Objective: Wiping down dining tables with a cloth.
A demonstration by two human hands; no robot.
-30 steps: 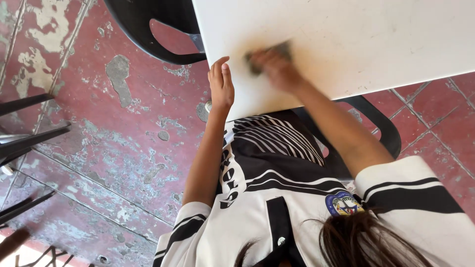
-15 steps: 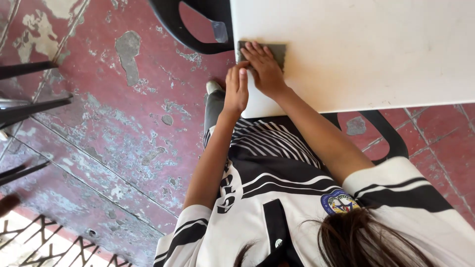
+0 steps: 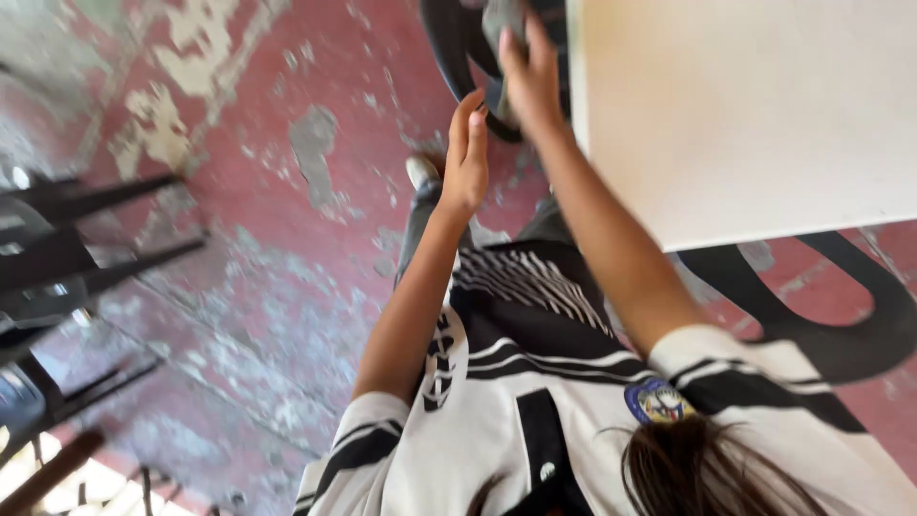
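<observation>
Gripping a grey cloth (image 3: 503, 19) at the top edge of the view, the right hand (image 3: 531, 81) has its fingers curled over the fabric, just off the left edge of the white table (image 3: 745, 105). The cloth is partly cut off by the frame and blurred, so its full shape cannot be told; it hangs in front of a dark plastic chair (image 3: 458, 48) that stands beyond the table. The left hand (image 3: 466, 153) is open, fingers straight and held together, palm turned toward the right forearm; it holds nothing and sits just below and left of the right hand, near it but not clearly touching. Both arms reach forward from a white shirt with black stripes (image 3: 535, 382). A second dark chair (image 3: 841, 306) shows under the near table edge at right. Below lies a red floor with worn, flaking paint (image 3: 239, 220). Dark chair legs (image 3: 86, 239) stand well apart at far left.
</observation>
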